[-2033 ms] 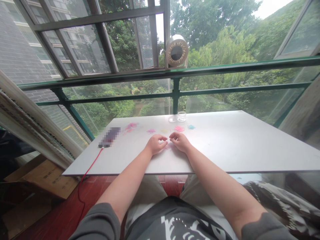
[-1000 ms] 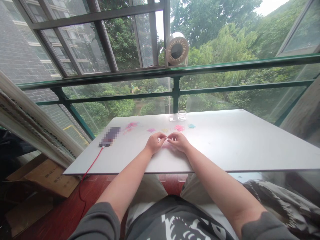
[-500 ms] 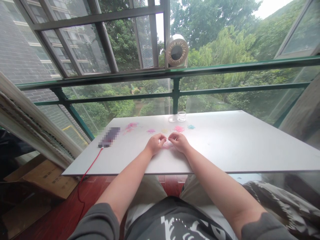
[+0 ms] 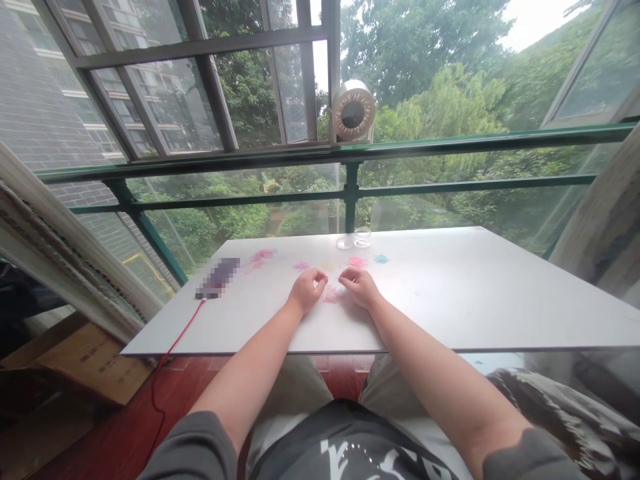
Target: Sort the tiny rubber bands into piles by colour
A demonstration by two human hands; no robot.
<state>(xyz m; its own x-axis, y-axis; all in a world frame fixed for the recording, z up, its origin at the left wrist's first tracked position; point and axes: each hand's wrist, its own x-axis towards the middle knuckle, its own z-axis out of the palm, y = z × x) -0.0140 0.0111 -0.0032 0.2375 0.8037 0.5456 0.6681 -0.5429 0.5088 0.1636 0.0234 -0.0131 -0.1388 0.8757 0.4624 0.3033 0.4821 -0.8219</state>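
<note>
Both of my hands rest on a white table [image 4: 475,293] near its middle. My left hand [image 4: 307,288] is curled, fingers pinched together. My right hand [image 4: 359,285] is curled too, fingertips pressed down. Between them lies a small pale pink heap [image 4: 333,294] of tiny bits; what the fingers hold is too small to make out. Beyond the hands lie small coloured heaps: magenta [image 4: 261,257], purple [image 4: 301,265], faint yellow [image 4: 327,265], pink [image 4: 357,261] and teal [image 4: 381,259].
Two small clear dishes [image 4: 353,239] stand at the table's far edge. A blurred dark device [image 4: 218,277] with a red cable [image 4: 173,347] lies at the left. A glass railing with a green frame [image 4: 350,152] and a round lamp [image 4: 353,111] stand behind. Cardboard boxes [image 4: 80,360] sit on the floor at left.
The hands stayed together at the pink heap, with small finger movements; they have drawn slightly apart. The view tilted a little.
</note>
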